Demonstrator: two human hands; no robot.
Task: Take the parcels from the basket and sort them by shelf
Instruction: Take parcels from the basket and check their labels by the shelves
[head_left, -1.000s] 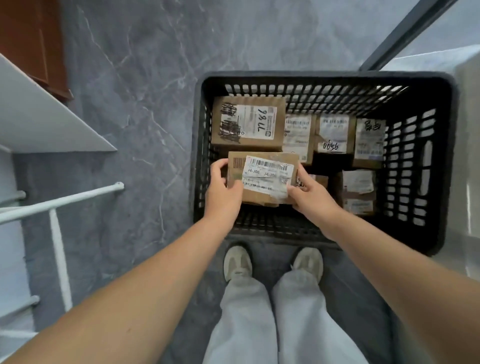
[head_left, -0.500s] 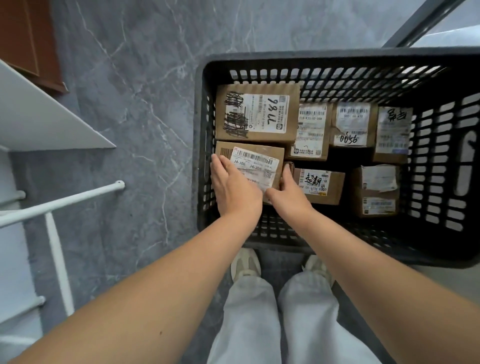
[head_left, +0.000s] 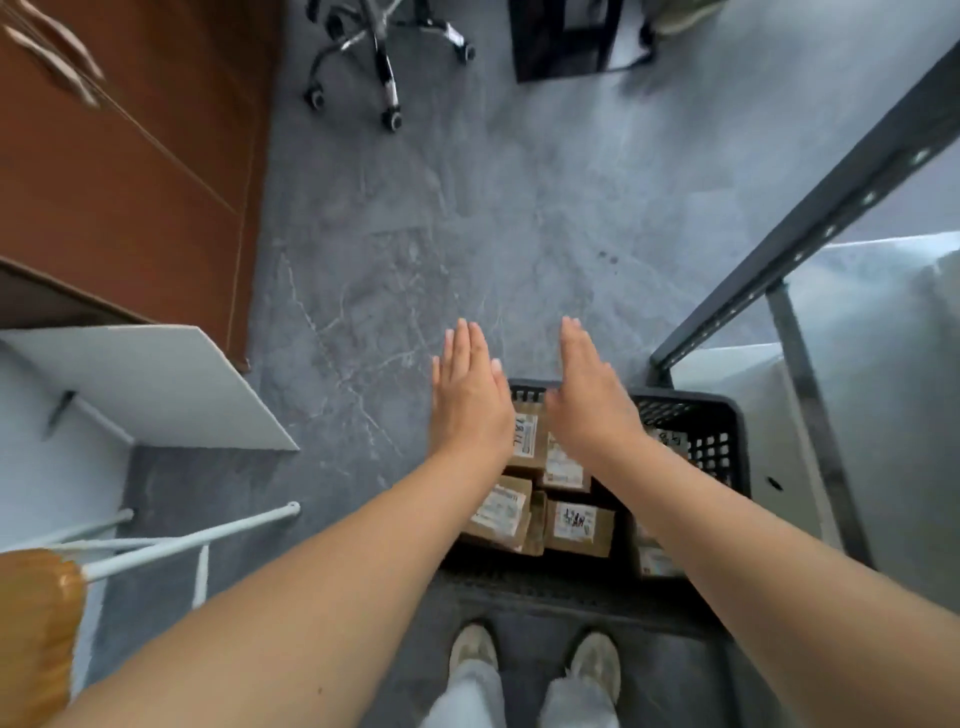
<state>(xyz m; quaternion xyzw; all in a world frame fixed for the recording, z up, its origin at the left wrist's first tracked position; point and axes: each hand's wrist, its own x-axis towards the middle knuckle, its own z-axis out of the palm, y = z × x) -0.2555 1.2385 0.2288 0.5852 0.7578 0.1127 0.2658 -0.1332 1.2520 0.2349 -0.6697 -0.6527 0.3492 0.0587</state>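
A black slatted basket (head_left: 719, 447) stands on the floor in front of my feet, with several brown cardboard parcels inside. One labelled parcel (head_left: 501, 512) lies at the basket's left, another with handwriting (head_left: 579, 527) to its right. My left hand (head_left: 470, 395) and my right hand (head_left: 589, 395) hover flat above the basket's far rim, fingers straight, palms down, holding nothing. My forearms hide part of the parcels.
A white shelf unit (head_left: 156, 384) with white rails stands at the left, with a brown taped package (head_left: 36, 634) at its lower corner. A brown cabinet (head_left: 130, 156) is behind it. A grey metal rack (head_left: 810, 223) stands on the right. An office chair base (head_left: 384, 57) is far ahead.
Both hands let go of the parcel, which now lies in the basket, and rose with fingers straight. The view tilted up, showing more floor and the chair.
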